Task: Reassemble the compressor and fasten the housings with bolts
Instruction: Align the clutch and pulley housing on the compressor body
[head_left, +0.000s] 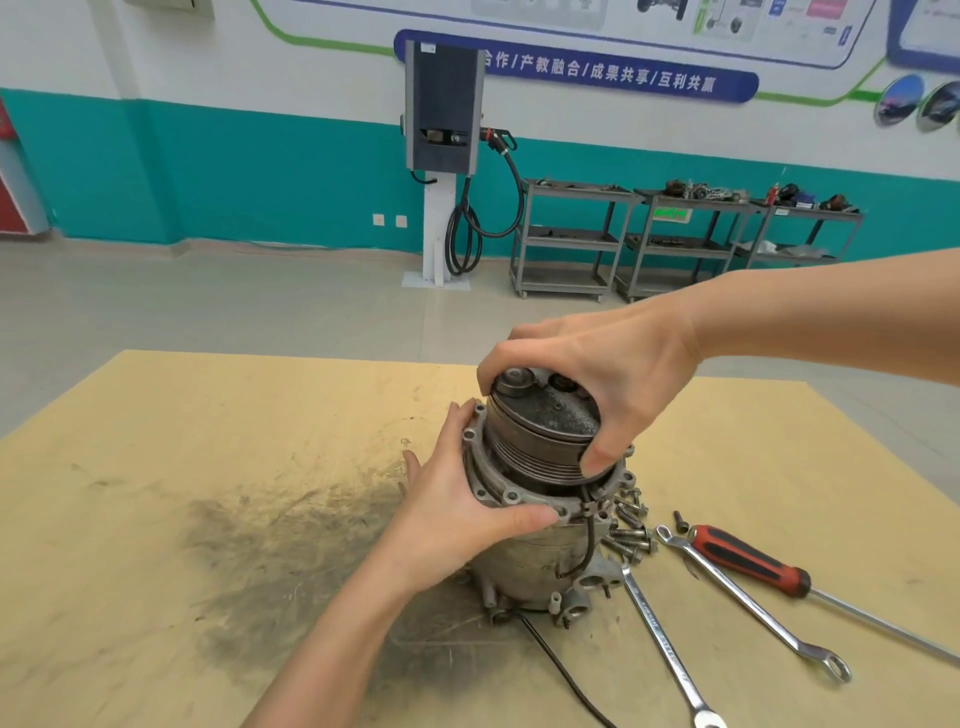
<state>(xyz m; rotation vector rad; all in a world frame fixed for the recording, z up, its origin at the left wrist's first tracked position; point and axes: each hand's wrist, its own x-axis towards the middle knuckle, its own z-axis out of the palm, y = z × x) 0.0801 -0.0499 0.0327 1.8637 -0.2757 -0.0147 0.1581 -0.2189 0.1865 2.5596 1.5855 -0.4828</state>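
Compressor (540, 519) top half-hidden under right hand (613, 364), left hand (457, 514) on flange.

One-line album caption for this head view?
Both hands seat the pulley housing onto the compressor body.

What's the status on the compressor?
Left hand grips flange; right hand grips pulley. Bolts loose on table. Nothing blocking.

The right hand (613, 374) reaches in from the right edge of the frame, forearm bare, fingers curled down and gripping from above at centre frame. The left hand (457, 509) comes up from the bottom centre, palm turned inward, thumb stretched rightward, fingers wrapped behind.
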